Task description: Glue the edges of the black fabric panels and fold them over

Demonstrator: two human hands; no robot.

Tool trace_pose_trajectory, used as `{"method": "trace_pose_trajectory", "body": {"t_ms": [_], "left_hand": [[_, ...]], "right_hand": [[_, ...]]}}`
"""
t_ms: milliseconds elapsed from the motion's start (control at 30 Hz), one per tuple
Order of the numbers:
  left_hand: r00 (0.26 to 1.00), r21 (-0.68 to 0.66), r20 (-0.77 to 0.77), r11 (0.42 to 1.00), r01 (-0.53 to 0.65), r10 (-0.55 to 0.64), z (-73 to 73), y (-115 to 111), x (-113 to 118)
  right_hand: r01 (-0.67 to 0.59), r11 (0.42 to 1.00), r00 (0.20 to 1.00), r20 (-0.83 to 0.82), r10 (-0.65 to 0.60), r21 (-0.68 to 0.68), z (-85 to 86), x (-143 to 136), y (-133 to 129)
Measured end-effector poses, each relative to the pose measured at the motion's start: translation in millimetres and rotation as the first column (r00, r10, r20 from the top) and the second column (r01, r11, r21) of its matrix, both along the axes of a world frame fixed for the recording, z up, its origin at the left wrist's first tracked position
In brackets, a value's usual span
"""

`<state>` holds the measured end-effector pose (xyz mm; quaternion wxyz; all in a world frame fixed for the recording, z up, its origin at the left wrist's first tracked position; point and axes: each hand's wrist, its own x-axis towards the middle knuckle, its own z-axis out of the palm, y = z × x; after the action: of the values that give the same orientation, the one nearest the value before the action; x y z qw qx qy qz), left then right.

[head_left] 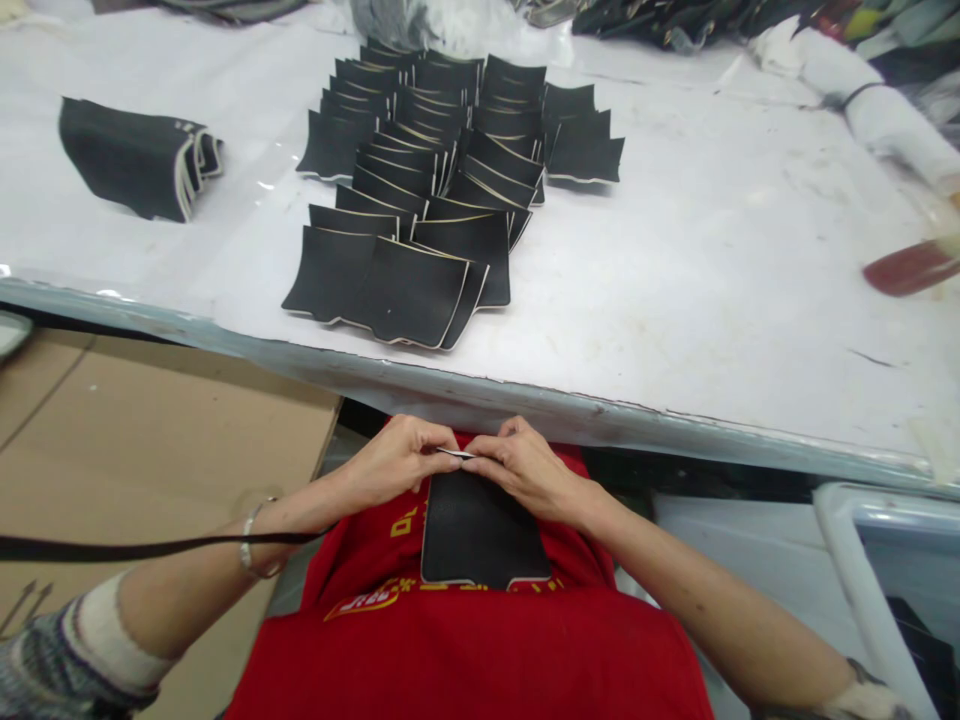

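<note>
A flat black leather piece (484,530) with a pale edge lies across my lap, over a red apron (480,650) with yellow print. My left hand (409,455) pinches its upper edge between thumb and fingers. From the other side, my right hand (525,465) grips the same edge, fingertips almost touching those of the left. A narrow light strip of the edge shows between the two thumbs. Beyond my hands, on the white table, stand rows of similar black leather pieces (416,290), overlapping one another.
A folded bundle of black pieces (127,155) rests at the table's left. A dark red object (907,268) lies at the right edge, near a white roll (870,105). The table's front edge (600,408) runs just past my hands. A white bin (840,530) stands lower right, cardboard (150,400) lower left.
</note>
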<state>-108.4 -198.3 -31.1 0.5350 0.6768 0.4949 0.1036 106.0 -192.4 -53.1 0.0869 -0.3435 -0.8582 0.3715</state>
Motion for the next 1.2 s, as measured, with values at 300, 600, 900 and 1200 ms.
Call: {"method": "trace_pose_trajectory", "body": {"t_ms": [300,600,900,1200], "left_hand": [[0.997,0.060,0.037,0.996,-0.067,0.064,-2.5,-3,5],[0.978,-0.177,0.106,0.972,-0.157,0.178,-1.2,-7,-4],[0.992,-0.010,0.072,0.995,-0.104,0.104,6.2,-12,-1],[0.958,-0.080,0.177,0.974,-0.214,0.225,7.1,-5,-12]], "right_hand": [[-0.029,0.999,0.997,-0.071,0.031,0.021,-2.4,-1,5],[0.019,0.999,0.999,-0.042,-0.020,-0.039,5.1,5,4],[-0.088,0.993,0.996,0.041,0.085,0.084,12.9,-10,5],[0.053,0.997,0.998,-0.027,-0.055,-0.054,10.1,40,5]]}}
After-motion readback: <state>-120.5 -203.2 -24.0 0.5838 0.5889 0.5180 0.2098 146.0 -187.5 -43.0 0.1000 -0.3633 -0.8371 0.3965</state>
